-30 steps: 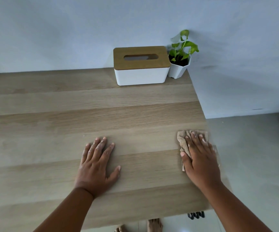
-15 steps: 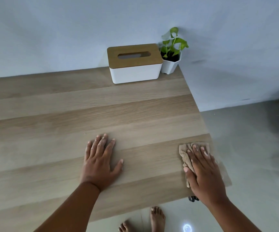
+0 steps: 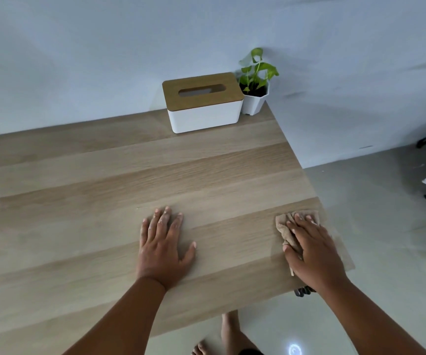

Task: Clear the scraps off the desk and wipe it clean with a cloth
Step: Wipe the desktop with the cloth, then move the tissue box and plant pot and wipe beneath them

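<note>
Cloth [image 3: 287, 230], soft, light and easily bunched, lies near the table [image 3: 104, 201] corner opposite the tissue box [image 3: 204, 108], pressed under the flat right hand [image 3: 314, 249]; left hand [image 3: 164, 248] rests spread.

On the wooden desk [image 3: 104, 188], the left hand [image 3: 164, 249] lies flat at lower centre while the right hand [image 3: 314, 252] presses a beige cloth [image 3: 287, 226] near the right edge, with a tissue box [image 3: 203, 103] and potted plant [image 3: 255, 85] at upper centre.
</note>
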A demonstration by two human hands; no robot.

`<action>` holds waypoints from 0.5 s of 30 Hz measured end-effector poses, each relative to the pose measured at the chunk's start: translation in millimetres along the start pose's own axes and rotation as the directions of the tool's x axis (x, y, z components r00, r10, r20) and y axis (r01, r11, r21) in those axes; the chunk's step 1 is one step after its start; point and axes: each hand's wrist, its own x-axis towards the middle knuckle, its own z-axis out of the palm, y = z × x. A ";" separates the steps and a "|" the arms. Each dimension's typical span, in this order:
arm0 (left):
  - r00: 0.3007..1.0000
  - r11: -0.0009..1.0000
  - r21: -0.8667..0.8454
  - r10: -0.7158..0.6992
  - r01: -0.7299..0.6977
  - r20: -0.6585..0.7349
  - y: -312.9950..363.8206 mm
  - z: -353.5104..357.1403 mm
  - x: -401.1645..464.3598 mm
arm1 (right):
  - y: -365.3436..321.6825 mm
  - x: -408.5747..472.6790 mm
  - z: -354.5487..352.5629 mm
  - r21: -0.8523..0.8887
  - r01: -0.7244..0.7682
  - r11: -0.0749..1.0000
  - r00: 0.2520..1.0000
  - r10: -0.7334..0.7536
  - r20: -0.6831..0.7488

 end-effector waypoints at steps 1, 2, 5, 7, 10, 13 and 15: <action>1.000 1.000 -0.006 0.000 0.000 0.001 -0.5 0.5 0.0 | -1.4 0.6 -0.2 0.007 -0.016 1.000 1.000 0.016 -0.006; 1.000 1.000 -0.014 -0.002 0.002 -0.001 -0.9 0.8 0.3 | -2.6 1.4 -0.6 0.011 -0.028 1.000 0.999 0.029 -0.014; 1.000 0.999 -0.042 -0.014 0.014 -0.013 -1.7 0.6 0.4 | -8.0 9.5 -5.2 -0.017 -0.046 0.999 0.998 0.046 -0.033; 0.999 0.996 -0.081 -0.038 0.037 -0.011 -0.4 -2.6 0.7 | -13.1 21.8 -14.7 -0.083 -0.070 0.994 0.997 0.068 -0.031; 0.993 0.987 -0.113 -0.116 0.116 0.004 6.4 -14.0 8.5 | -25.1 47.7 -32.3 -0.110 -0.117 0.987 0.992 0.121 0.026; 0.941 0.917 -0.212 -0.333 0.339 0.067 11.6 -30.2 28.5 | -38.8 71.8 -36.1 0.136 -0.221 0.966 0.975 0.215 0.057; 0.867 0.793 -0.364 -0.489 0.488 0.097 11.8 -39.7 41.3 | -51.8 87.0 -33.4 0.351 -0.279 0.894 0.960 0.266 0.086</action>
